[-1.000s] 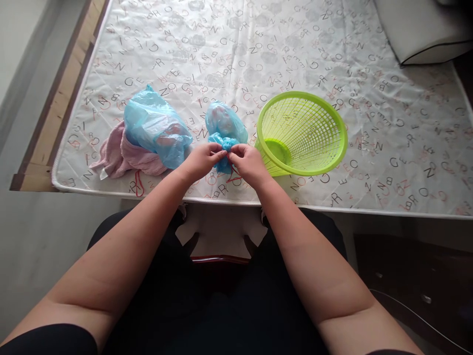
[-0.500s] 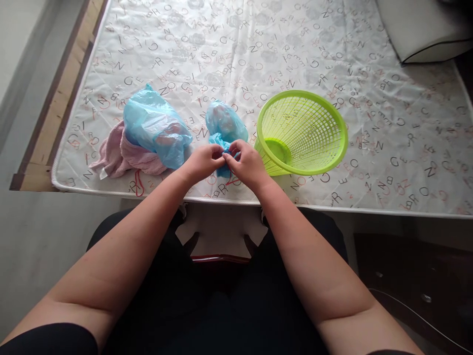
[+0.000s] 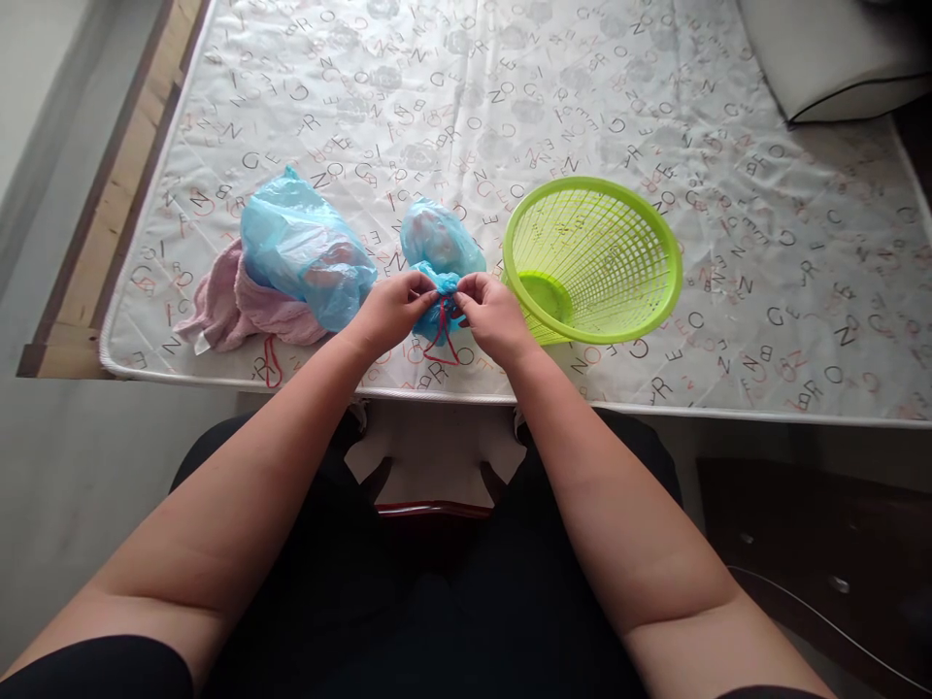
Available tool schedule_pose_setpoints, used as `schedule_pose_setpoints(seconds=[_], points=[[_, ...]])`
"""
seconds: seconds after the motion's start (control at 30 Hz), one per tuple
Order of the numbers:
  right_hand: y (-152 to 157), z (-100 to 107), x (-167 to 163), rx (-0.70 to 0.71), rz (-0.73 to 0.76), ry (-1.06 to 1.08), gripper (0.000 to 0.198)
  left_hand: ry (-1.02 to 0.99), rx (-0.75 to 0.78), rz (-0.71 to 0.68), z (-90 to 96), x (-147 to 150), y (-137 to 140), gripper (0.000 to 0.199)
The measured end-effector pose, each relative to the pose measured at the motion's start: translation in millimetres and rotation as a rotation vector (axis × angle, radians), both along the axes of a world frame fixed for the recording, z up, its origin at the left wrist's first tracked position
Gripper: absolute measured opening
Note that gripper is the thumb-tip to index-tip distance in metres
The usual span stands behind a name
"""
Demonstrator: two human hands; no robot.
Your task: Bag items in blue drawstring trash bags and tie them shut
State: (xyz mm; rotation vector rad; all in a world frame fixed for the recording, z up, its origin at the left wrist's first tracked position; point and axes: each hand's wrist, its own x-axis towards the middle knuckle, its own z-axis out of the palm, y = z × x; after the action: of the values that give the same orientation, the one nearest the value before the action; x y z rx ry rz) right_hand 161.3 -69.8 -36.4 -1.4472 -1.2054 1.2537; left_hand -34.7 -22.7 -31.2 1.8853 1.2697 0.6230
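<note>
A small blue plastic bag [image 3: 441, 238] with something bundled inside lies on the mattress in front of me. Its neck is gathered, and a red drawstring [image 3: 443, 340] hangs in a loop below the gather. My left hand [image 3: 397, 309] pinches the gathered neck from the left side. From the right, my right hand [image 3: 493, 311] pinches the same neck with thumb and finger. What the bag contains cannot be made out through the film.
A larger filled blue plastic bag [image 3: 302, 248] rests on a pink towel [image 3: 240, 306] at left, near another red string [image 3: 272, 361]. A green mesh basket [image 3: 593, 184] leans at right. All are on the letter-printed mattress [image 3: 728, 243]; a white padded item [image 3: 837, 58] sits far right.
My hands have moved slightly apart at the bag's neck. More of the gathered neck and the red drawstring loop now shows between and below them.
</note>
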Motion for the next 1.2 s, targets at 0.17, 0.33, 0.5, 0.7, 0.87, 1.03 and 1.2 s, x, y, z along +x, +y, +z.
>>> schedule_pose_setpoints(seconds=[0.17,0.33,0.5,0.7,0.87,1.03,1.2], points=[[0.5,0.7,0.6,0.007,-0.041,0.058,0.010,-0.112,0.267,0.091,-2.5,-2.1,-3.8,0.038],[-0.3,-2.2,0.0,0.035,-0.063,0.059,0.017,0.004,0.342,-0.066,8.0,-3.6,-6.5,0.006],[-0.3,-6.9,-0.4,0.118,-0.036,0.015,0.018,0.048,0.176,-0.095,2.8,-2.5,-5.5,0.014],[-2.5,-5.3,1.2,0.275,-0.020,-0.239,0.016,0.014,0.111,-0.058,5.4,-0.2,-5.3,0.014],[-9.4,3.3,-0.7,0.431,0.048,-0.500,0.008,0.042,0.084,-0.006,11.6,2.5,-6.9,0.006],[-11.7,7.9,-0.9,0.392,0.104,-0.532,0.012,-0.009,-0.008,0.013,12.9,3.0,-6.8,0.007],[-12.6,9.0,-0.2,0.403,0.107,-0.565,0.017,-0.127,-0.189,-0.019,14.9,2.9,-4.9,0.008]])
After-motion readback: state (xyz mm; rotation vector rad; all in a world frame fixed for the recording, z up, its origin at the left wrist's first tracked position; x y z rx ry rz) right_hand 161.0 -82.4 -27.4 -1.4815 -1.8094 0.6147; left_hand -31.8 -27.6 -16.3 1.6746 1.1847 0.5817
